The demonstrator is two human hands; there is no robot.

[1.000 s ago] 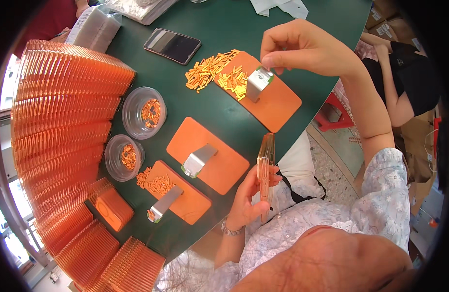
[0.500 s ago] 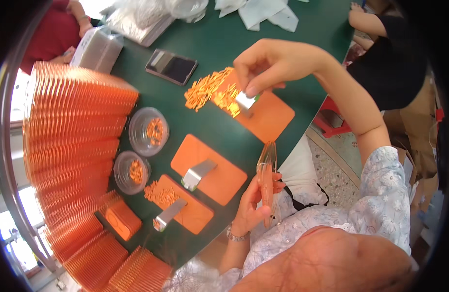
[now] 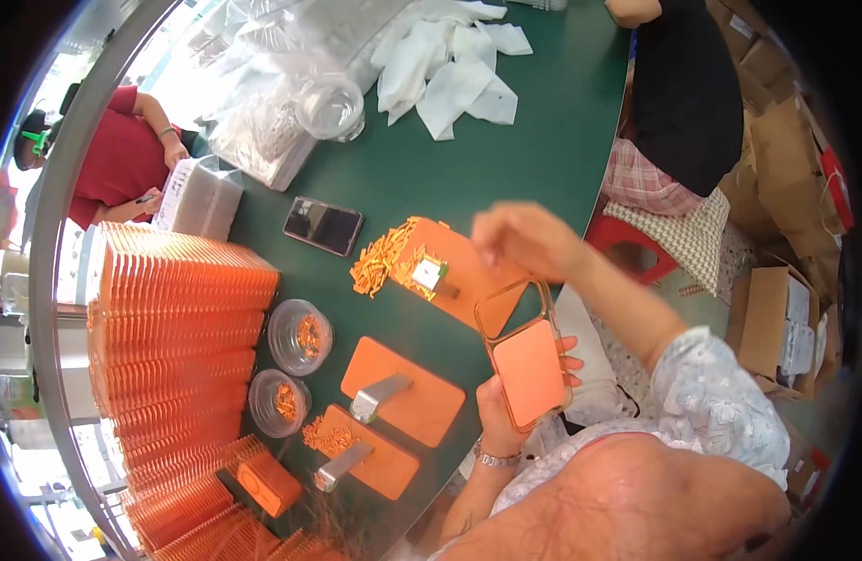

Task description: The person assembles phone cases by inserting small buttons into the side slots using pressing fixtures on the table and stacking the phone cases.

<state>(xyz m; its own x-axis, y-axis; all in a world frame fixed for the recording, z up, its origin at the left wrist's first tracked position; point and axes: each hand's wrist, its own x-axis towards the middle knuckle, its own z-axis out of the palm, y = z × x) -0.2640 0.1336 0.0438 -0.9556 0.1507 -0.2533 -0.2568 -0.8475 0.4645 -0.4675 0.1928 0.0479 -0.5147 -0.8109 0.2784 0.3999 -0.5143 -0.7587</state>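
Note:
My left hand (image 3: 506, 407) holds an orange phone case (image 3: 527, 360) upright, its inner face turned toward me. My right hand (image 3: 523, 238) hovers just above and beyond the case, blurred, fingers curled; whether it pinches a small part I cannot tell. Below it an orange pad (image 3: 468, 271) on the green table (image 3: 506, 159) carries a pile of small orange pieces (image 3: 384, 257) and a metal scoop (image 3: 429, 274).
Two more orange pads with metal scoops (image 3: 380, 397) lie nearer me. Two clear round cups (image 3: 300, 337) hold orange bits. Tall stacks of orange cases (image 3: 179, 318) fill the left. A dark phone (image 3: 323, 225), white cloths (image 3: 450, 65) and plastic bags lie farther off. Another person in red (image 3: 122, 159) works at far left.
My left hand turned the case from edge-on to face-on and raised it. My right hand left the scoop on the pad and moved toward the case.

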